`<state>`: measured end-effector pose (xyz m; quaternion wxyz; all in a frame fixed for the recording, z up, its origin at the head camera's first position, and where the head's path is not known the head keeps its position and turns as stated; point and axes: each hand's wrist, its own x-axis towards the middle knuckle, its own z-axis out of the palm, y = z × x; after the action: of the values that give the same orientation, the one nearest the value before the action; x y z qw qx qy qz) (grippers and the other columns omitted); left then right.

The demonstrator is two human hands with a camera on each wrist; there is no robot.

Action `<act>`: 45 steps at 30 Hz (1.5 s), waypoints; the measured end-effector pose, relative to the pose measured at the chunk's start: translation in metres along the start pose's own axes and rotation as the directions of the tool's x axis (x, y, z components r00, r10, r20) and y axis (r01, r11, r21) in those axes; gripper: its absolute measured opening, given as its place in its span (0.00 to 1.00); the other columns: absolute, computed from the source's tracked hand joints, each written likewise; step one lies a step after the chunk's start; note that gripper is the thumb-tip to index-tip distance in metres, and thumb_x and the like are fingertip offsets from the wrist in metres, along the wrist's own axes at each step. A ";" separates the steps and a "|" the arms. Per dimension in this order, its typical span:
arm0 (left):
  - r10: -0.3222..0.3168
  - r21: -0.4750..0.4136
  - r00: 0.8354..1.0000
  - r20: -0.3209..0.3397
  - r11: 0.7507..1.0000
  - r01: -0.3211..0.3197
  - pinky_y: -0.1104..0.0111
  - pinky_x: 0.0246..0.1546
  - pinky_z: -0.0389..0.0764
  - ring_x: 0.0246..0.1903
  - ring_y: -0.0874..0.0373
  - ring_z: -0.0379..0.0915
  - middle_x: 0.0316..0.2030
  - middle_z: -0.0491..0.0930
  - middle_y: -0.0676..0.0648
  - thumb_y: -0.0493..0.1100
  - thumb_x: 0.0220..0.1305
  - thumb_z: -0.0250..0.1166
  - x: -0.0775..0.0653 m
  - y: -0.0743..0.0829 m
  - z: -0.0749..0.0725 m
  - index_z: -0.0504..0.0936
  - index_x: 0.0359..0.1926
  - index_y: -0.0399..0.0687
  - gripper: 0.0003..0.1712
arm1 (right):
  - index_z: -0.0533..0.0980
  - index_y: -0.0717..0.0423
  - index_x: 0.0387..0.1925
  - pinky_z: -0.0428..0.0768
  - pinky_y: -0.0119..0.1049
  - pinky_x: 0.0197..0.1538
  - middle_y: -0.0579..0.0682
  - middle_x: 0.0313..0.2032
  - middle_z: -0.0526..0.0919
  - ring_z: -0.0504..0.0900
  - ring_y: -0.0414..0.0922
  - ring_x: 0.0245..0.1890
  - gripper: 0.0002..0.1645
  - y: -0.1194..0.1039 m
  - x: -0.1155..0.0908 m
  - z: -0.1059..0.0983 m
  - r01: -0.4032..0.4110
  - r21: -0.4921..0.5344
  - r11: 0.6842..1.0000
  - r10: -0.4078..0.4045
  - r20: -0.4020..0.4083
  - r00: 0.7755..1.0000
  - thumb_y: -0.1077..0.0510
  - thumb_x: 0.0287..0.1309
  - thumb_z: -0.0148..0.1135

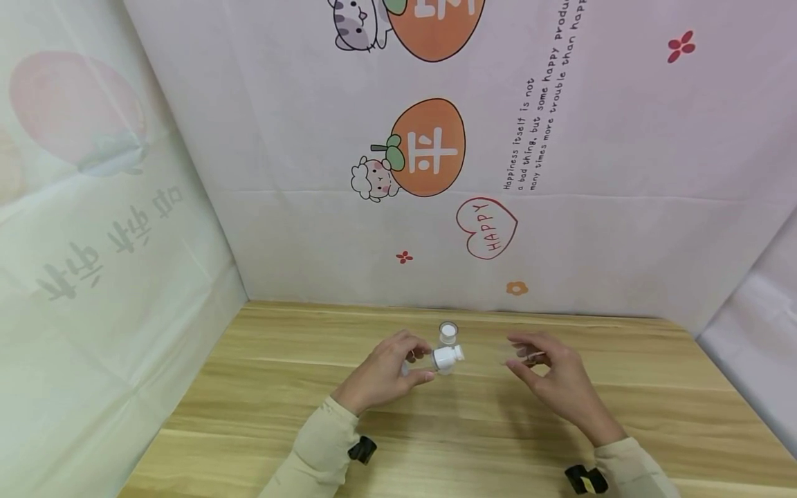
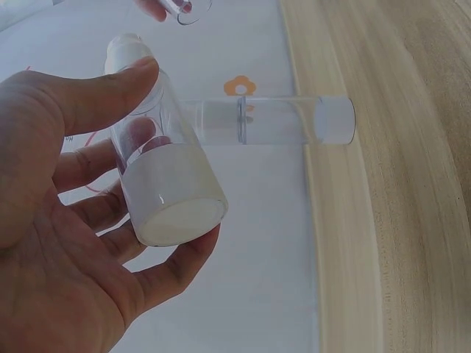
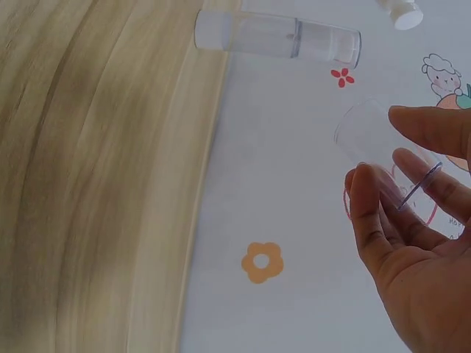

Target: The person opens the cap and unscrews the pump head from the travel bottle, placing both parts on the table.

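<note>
My left hand (image 1: 387, 370) holds a small clear pump bottle (image 2: 173, 187) with a white base and a white pump top (image 1: 447, 357). In the head view the bottle lies tilted, its pump top towards the right; the thumb lies near the neck, the other fingers round the far side. To the right, my right hand (image 1: 557, 377) holds a clear cap (image 3: 368, 140) between thumb and fingers, over the table and apart from the bottle. A second clear bottle (image 3: 261, 35) with a white base stands upright on the table, just behind the held bottle, its top covered by a clear cap.
The wood-grain table (image 1: 299, 387) ends at a white printed cloth backdrop (image 1: 299, 228) behind the standing bottle. More cloth hangs at the left side (image 1: 124, 290) and the right side. A dark wrist strap (image 1: 362, 449) sits by each sleeve.
</note>
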<state>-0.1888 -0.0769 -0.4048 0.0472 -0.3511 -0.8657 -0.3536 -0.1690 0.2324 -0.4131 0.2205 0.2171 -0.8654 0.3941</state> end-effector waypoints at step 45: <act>-0.037 -0.011 0.998 0.042 0.999 0.038 0.69 0.46 0.79 0.43 0.57 0.76 0.49 0.80 0.49 0.44 0.66 0.72 0.000 0.000 0.002 0.81 0.53 0.40 0.19 | 0.78 0.61 0.48 0.83 0.34 0.34 0.57 0.40 0.85 0.81 0.37 0.33 0.24 0.043 -0.014 -0.014 -0.158 -0.081 0.984 0.160 0.025 0.987 0.67 0.50 0.78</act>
<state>-0.1884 -0.0757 -0.4058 0.0202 -0.3424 -0.8710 -0.3518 -0.1782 0.2719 -0.4373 0.1833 0.1444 -0.8982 0.3725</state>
